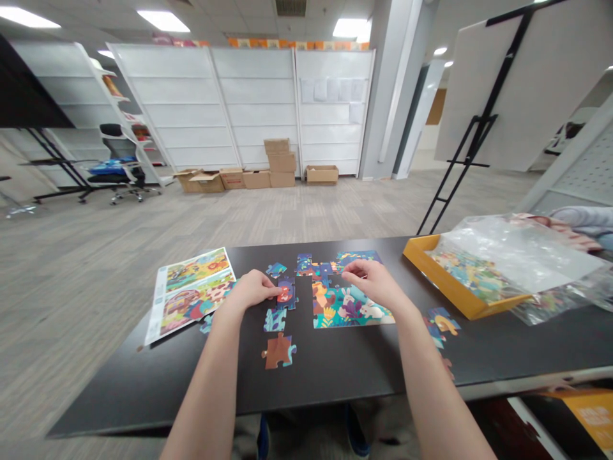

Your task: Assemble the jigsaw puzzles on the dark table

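Note:
My left hand (253, 289) rests at the table's middle left, its fingertips closed on the edge of a dark blue puzzle piece with a red figure (286, 294). A teal leafy piece (274, 320) and a brown piece (278, 352) lie below it; a small blue piece (276, 269) lies above. Over the partly joined puzzle (352, 306) is my right hand (371, 278), its thumb and index finger apart with nothing visible between them. Dark blue pieces (304, 264) form the puzzle's upper left part.
A picture sheet (189, 291) lies on the black table (191, 383) at left. At right stands a yellow box (467, 297) with puzzle pieces and plastic bags. More loose pieces (443, 321) lie beside my right forearm. Cardboard boxes (282, 163) line the back wall.

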### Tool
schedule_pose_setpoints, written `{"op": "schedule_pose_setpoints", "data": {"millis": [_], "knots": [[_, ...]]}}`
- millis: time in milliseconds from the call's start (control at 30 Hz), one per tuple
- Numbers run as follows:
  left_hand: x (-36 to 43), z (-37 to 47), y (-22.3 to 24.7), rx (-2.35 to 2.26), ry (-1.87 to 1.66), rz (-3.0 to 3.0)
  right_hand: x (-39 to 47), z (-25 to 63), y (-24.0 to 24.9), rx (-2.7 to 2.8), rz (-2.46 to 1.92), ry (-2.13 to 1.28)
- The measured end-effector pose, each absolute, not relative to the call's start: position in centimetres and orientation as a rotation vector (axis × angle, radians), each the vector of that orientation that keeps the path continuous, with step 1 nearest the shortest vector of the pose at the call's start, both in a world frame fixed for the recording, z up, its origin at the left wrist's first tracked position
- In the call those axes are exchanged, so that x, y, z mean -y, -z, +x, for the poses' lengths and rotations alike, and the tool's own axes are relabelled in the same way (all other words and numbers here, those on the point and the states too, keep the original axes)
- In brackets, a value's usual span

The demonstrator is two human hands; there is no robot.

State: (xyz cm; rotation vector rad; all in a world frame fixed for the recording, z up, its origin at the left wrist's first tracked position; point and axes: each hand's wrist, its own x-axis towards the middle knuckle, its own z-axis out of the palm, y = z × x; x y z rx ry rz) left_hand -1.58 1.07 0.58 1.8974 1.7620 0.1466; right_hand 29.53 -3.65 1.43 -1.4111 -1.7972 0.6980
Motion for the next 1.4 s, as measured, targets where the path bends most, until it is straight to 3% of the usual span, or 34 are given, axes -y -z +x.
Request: {"op": "schedule_pose_setpoints", "data": {"millis": [300,500,1400], "knots": [[-2.5,-1.0,0.6,-1.775,-0.309,2.354,3.4,29.7,-1.1,1.805,-1.380,-0.691],[-2.7,-1.9,1.9,-1.921,-0.229,2.363,3.4,29.8,-1.0,1.817,-1.406,-0.661],[0.8,-2.1,-1.8,-2.266,-0.167,2.084,3.3,30.0,-0.5,1.888,-1.496,-0.552]]}}
